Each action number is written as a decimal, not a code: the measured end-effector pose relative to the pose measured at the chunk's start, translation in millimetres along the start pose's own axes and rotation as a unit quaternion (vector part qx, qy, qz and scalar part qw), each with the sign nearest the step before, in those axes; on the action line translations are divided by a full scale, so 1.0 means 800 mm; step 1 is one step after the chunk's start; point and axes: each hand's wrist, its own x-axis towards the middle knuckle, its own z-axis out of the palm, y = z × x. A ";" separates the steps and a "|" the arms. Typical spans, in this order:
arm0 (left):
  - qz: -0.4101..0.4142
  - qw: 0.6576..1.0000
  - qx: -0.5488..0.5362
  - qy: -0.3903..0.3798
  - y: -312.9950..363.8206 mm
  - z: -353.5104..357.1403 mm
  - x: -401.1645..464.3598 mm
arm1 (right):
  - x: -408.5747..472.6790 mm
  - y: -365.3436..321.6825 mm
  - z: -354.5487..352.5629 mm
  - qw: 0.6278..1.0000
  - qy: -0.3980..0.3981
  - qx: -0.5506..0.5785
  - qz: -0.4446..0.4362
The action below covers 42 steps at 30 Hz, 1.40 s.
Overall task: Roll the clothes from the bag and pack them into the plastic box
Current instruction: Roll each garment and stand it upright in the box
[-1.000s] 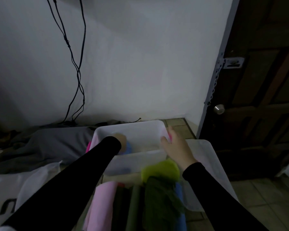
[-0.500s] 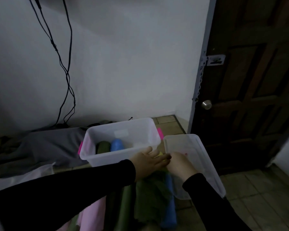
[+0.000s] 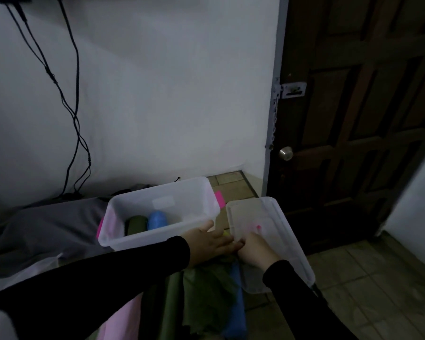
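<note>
Two rolls (image 3: 146,223) in plastic box (image 3: 157,238), seemingly

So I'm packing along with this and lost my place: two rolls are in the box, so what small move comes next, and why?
Probably lift the yellow-green cloth that both hands meet over, to start rolling it. The left hand and right hand converge there, just in front of the clear plastic box, which holds only a dark green roll and a blue roll, with room to spare.
</note>
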 end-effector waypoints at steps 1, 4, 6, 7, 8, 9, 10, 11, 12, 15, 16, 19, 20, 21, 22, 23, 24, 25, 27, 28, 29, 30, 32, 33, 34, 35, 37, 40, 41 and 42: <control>0.002 1.000 -0.003 0.009 -0.004 0.000 -0.003 | 0.004 0.003 0.002 1.000 0.004 0.016 0.000; -0.011 0.999 -0.024 0.045 -0.010 -0.005 -0.016 | 0.001 0.002 -0.006 0.994 0.035 0.101 -0.013; -0.041 0.992 -0.095 0.066 -0.012 -0.004 -0.027 | -0.008 -0.004 -0.015 0.977 0.063 0.201 -0.041; -0.047 0.987 -0.134 0.081 -0.015 -0.009 -0.031 | -0.012 -0.005 -0.017 0.957 0.068 0.273 -0.065; -0.053 0.979 -0.174 0.097 -0.018 -0.010 -0.034 | -0.016 -0.010 -0.019 0.934 0.062 0.341 -0.090; -0.057 0.968 -0.214 0.116 -0.021 -0.011 -0.036 | -0.019 -0.014 -0.019 0.909 0.064 0.397 -0.111; -0.064 0.955 -0.253 0.140 -0.024 -0.007 -0.037 | -0.022 -0.019 -0.019 0.890 0.073 0.430 -0.130; -0.076 0.941 -0.283 0.169 -0.025 -0.004 -0.040 | -0.025 -0.025 -0.018 0.873 0.081 0.459 -0.143; -0.091 0.925 -0.310 0.201 -0.026 0.000 -0.043 | -0.025 -0.031 -0.016 0.859 0.083 0.485 -0.144; -0.144 0.850 -0.409 0.299 -0.024 0.007 -0.055 | -0.026 -0.045 -0.021 0.841 0.053 0.517 -0.152; -0.159 0.822 -0.438 0.329 -0.023 0.006 -0.058 | -0.026 -0.049 -0.023 0.849 0.043 0.500 -0.167; -0.197 0.791 -0.464 0.347 -0.023 0.001 -0.063 | -0.024 -0.060 -0.027 0.870 0.056 0.455 -0.180; -0.205 0.798 -0.449 0.345 -0.024 0.000 -0.063 | -0.024 -0.065 -0.027 0.879 0.074 0.436 -0.177; -0.212 0.809 -0.429 0.342 -0.024 -0.001 -0.064 | -0.025 -0.070 -0.027 0.887 0.093 0.420 -0.169; -0.216 0.818 -0.410 0.339 -0.025 -0.001 -0.065 | -0.025 -0.074 -0.025 0.890 0.112 0.412 -0.159; -0.215 0.828 -0.394 0.336 -0.024 -0.003 -0.065 | -0.028 -0.076 -0.023 0.892 0.131 0.407 -0.148; -0.214 0.834 -0.383 0.334 -0.023 -0.004 -0.064 | -0.030 -0.078 -0.021 0.894 0.148 0.399 -0.138; -0.215 0.839 -0.374 0.333 -0.023 -0.006 -0.064 | -0.034 -0.079 -0.020 0.897 0.160 0.392 -0.130; -0.218 0.844 -0.356 0.337 -0.021 -0.010 -0.061 | -0.040 -0.079 -0.021 0.897 0.162 0.392 -0.122; -0.220 0.843 -0.351 0.344 -0.021 -0.013 -0.060 | -0.043 -0.079 -0.025 0.897 0.158 0.396 -0.120; -0.222 0.838 -0.352 0.352 -0.021 -0.017 -0.060 | -0.046 -0.080 -0.029 0.895 0.152 0.401 -0.118; -0.227 0.832 -0.356 0.361 -0.022 -0.022 -0.060 | -0.047 -0.081 -0.035 0.894 0.149 0.407 -0.116; -0.239 0.829 -0.340 0.375 -0.024 -0.035 -0.064 | -0.049 -0.083 -0.046 0.895 0.161 0.401 -0.110; -0.244 0.835 -0.316 0.379 -0.026 -0.042 -0.068 | -0.051 -0.084 -0.051 0.896 0.170 0.396 -0.105; -0.248 0.845 -0.286 0.378 -0.028 -0.049 -0.071 | -0.051 -0.085 -0.055 0.897 0.175 0.394 -0.101; -0.253 0.857 -0.253 0.370 -0.031 -0.057 -0.074 | -0.053 -0.086 -0.058 0.895 0.177 0.395 -0.107; -0.268 0.879 -0.199 0.340 -0.035 -0.071 -0.078 | -0.059 -0.092 -0.062 0.894 0.176 0.391 -0.128; -0.285 0.893 -0.163 0.308 -0.039 -0.084 -0.084 | -0.062 -0.099 -0.067 0.890 0.176 0.394 -0.147; -0.286 0.894 -0.159 0.306 -0.040 -0.086 -0.086 | -0.063 -0.102 -0.069 0.888 0.174 0.398 -0.150; -0.288 0.893 -0.154 0.309 -0.041 -0.089 -0.087 | -0.062 -0.104 -0.070 0.890 0.171 0.394 -0.152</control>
